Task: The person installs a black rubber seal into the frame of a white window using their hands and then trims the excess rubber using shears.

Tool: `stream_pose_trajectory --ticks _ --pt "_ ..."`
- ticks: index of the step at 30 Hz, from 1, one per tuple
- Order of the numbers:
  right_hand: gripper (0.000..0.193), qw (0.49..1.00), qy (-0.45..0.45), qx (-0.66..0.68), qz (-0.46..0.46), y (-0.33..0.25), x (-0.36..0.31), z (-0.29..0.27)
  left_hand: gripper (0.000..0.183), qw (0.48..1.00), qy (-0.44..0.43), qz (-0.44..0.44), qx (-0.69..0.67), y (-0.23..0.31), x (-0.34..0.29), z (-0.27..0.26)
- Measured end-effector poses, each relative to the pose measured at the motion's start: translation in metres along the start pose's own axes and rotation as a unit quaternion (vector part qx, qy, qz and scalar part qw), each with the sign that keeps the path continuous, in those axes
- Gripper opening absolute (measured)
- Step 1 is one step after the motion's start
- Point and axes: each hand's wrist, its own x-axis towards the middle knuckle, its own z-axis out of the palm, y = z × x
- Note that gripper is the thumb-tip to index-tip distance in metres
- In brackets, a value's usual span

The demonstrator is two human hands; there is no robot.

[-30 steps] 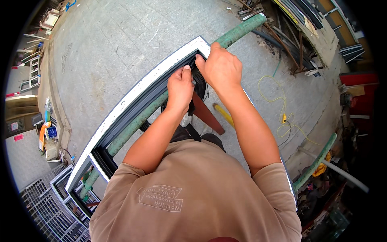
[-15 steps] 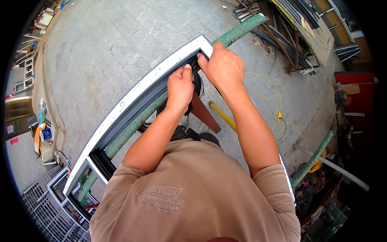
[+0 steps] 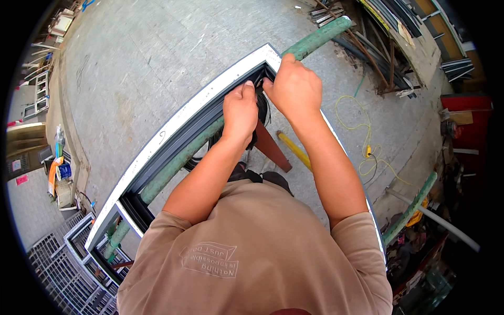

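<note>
Frame lies over a green pipe, my right hand gripping its far corner, my left hand curled at the inner edge; from afar I cannot tell whether it holds anything.

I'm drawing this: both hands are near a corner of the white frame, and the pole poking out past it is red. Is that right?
Not quite: the pole is green, not red, as the head view shows. The left hand and right hand are indeed near a corner of the white frame.
</note>
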Motion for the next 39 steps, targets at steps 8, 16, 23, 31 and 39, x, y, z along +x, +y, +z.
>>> stream_pose_trajectory --ticks 8,16,23,31,39 --pt "0.051 1.000 0.011 -0.013 -0.019 0.005 0.000 0.003 0.035 0.999 0.027 0.021 0.008 0.000 0.005 0.005" --pt "0.052 1.000 0.011 -0.021 -0.007 0.000 -0.002 0.008 0.037 0.999 0.016 0.012 0.033 0.004 0.002 0.001" --pt "0.037 0.995 0.061 -0.071 -0.041 0.006 -0.002 0.026 0.041 0.999 0.026 0.014 0.020 0.006 0.003 0.004" --pt "0.050 0.998 -0.011 -0.006 -0.055 0.010 0.000 0.006 0.040 0.999 -0.024 0.020 0.045 -0.002 0.012 -0.008" --pt "0.053 0.996 -0.051 -0.062 -0.045 0.006 0.001 -0.004 0.048 0.994 0.007 0.028 0.104 0.005 0.008 -0.004"
